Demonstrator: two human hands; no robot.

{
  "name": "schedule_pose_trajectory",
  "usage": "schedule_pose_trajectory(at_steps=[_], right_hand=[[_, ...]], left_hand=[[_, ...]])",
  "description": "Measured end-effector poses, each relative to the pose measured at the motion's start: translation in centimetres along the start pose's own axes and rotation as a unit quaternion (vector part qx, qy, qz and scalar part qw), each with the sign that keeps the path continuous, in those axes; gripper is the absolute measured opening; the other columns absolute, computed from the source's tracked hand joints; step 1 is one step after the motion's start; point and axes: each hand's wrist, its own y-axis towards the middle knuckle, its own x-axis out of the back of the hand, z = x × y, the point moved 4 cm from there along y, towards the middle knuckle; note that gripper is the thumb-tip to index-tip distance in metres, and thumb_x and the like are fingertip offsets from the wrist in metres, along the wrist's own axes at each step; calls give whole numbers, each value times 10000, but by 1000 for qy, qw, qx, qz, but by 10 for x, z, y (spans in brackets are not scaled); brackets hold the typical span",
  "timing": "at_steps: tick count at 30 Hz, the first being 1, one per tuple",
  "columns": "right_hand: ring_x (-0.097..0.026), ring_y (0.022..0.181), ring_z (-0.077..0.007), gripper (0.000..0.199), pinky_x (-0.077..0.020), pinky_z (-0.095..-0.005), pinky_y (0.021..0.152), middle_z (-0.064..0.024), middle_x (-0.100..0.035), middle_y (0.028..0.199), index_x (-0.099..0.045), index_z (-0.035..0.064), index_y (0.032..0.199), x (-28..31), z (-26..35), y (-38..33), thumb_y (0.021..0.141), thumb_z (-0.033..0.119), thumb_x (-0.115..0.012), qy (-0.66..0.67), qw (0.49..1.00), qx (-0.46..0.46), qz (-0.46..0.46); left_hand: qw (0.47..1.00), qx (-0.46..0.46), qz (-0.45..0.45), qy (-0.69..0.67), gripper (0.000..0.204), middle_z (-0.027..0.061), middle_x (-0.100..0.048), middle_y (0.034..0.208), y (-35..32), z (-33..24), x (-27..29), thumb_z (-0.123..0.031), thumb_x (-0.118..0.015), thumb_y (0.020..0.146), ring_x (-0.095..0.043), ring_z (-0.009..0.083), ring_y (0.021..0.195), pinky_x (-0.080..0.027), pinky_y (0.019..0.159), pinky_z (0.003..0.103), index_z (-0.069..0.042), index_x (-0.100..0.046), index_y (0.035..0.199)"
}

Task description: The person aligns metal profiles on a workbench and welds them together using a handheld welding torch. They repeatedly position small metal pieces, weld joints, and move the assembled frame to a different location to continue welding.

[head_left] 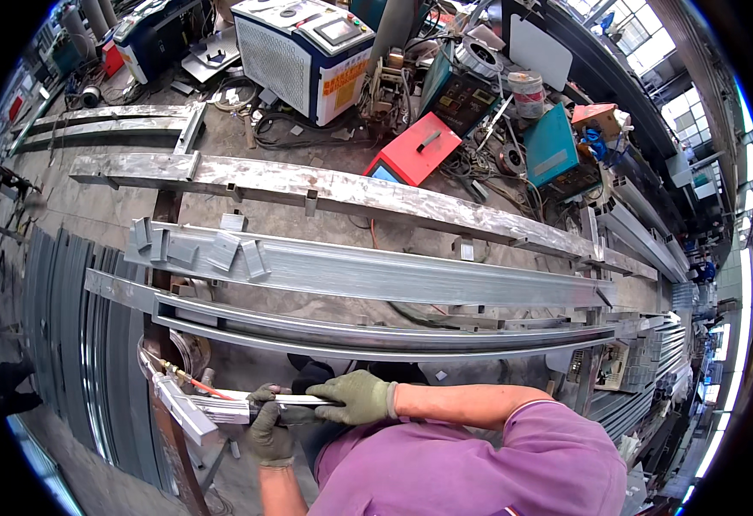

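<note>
Shop floor shot, so taking the long steel beam (368, 273) in the middle as the landmark. Behind it, on the far side, sits a white boxy machine (308, 53) with a red-and-yellow rectangular label on its front corner. Right of that, still behind the beam, there's a flat red case (415, 148) and a teal box (553, 146), plus a small orange-red box (596, 114) past that. Cables all over the floor around them.

On the near side of the beam, below the curved rails (376, 334), the person in the purple shirt has a short metal bar (260, 404) in both gloved hands. The left hand (271, 434) has its fingers clenched around the bar from underneath. The right hand (358, 397) lies over the top of it, fingers curled down onto it, grasping. So the bar sits right between both sets of fingers, near the person's chest, its free end poking out left toward a small angled bracket (183, 408) with a hose fitting.
</note>
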Motion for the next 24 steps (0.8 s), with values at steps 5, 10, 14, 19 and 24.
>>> schedule_pose_trajectory(at_steps=[5,10,14,19,24], right_hand=[[-729,1057,-428,491,-573,-515,942,-224,-760,1138,-735,68,1270,46,-110,-101,1027,483,-633,-96,972,-103,-190],[-712,1071,-421,558,-564,-537,911,-215,-738,1143,-638,71,1354,71,-194,-233,924,407,-755,-272,930,-235,-82],[-709,1069,-404,525,-554,-543,917,-201,-735,1123,-653,60,1286,51,-215,-262,909,413,-748,-255,921,-290,-48],[-745,1077,-405,489,-580,-511,918,-197,-774,1142,-743,72,1173,23,-284,-284,862,449,-745,-289,883,-369,16],[-779,1036,-395,447,-611,-498,907,-190,-808,1084,-833,107,1028,13,-309,-268,836,506,-773,-288,868,-402,41]], left_hand=[[988,-36,-151,17,171,129,-734,1045,-28,65,-8,-97,-763,960,-737,254,954,-599,921,397,-18,-704,1099],[963,-23,-257,80,132,118,-754,1006,-57,105,-12,-86,-780,957,-748,250,930,-600,870,394,-37,-718,1062],[958,-38,-280,56,103,96,-756,958,-64,111,-40,-67,-802,929,-751,240,849,-608,811,378,-57,-710,976],[958,-37,-280,45,105,105,-768,948,-71,121,-38,-94,-807,917,-761,258,883,-630,810,403,-71,-736,992],[959,-20,-283,-1,72,66,-733,886,-65,137,-40,-46,-799,921,-728,208,811,-605,739,359,-56,-735,954]])
